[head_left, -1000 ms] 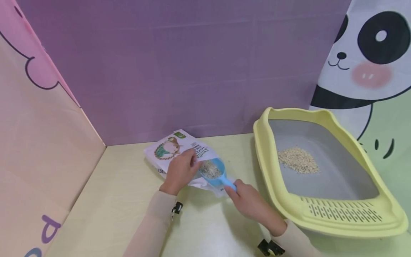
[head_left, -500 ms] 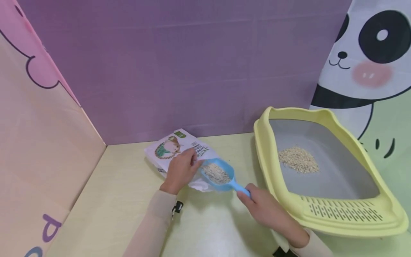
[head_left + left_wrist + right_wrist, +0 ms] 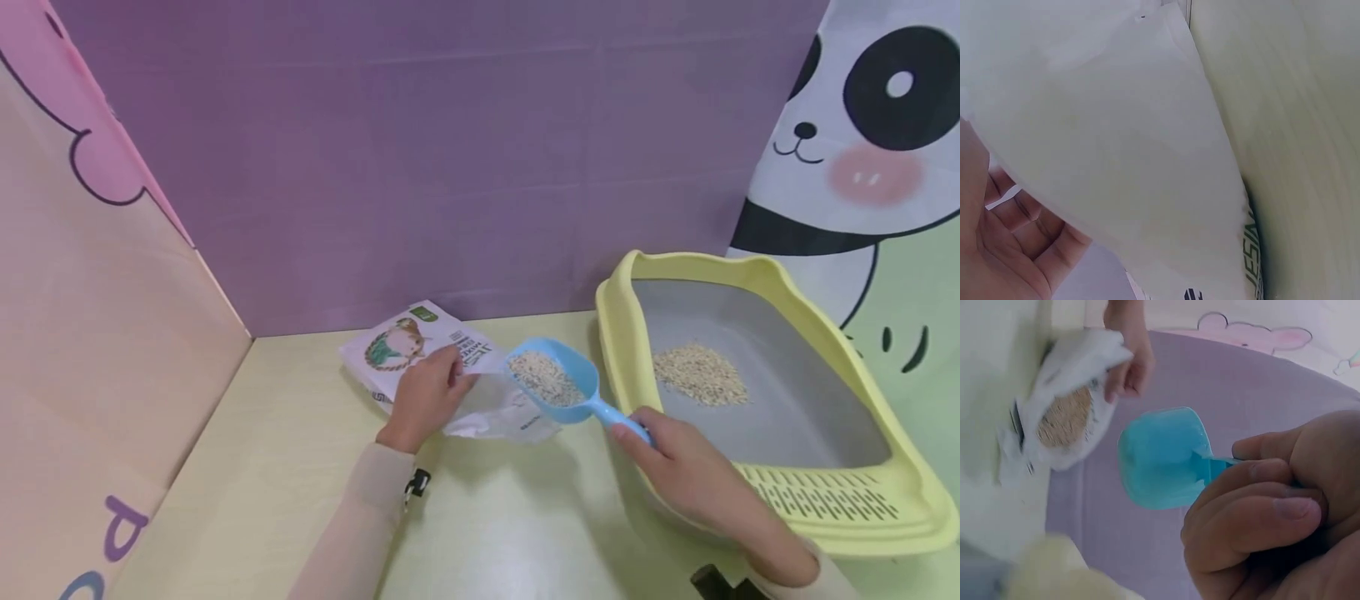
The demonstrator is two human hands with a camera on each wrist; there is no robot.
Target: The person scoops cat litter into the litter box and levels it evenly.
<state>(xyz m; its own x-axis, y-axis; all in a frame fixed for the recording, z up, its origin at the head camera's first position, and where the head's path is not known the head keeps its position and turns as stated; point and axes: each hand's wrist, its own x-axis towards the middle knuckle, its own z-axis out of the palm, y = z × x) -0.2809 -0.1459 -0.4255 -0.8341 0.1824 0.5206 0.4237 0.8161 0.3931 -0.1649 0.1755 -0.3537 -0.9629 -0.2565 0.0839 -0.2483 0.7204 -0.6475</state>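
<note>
The left hand (image 3: 429,396) pinches a white printed bag (image 3: 397,342) near the tabletop's (image 3: 247,467) back edge, the right hand (image 3: 693,467) grips an unemptied blue scoop (image 3: 587,373), and beige grains (image 3: 701,375) already lie in the yellow tray (image 3: 633,350).

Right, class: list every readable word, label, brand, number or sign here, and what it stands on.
"JESI", then unclear: green letters on the bag.
"d": purple, sideways on the left wall.
Blue letter beside it: cut off by the frame.
Bag's green label and other print: too small or blurred.
Scoop, tray: none visible.
</note>
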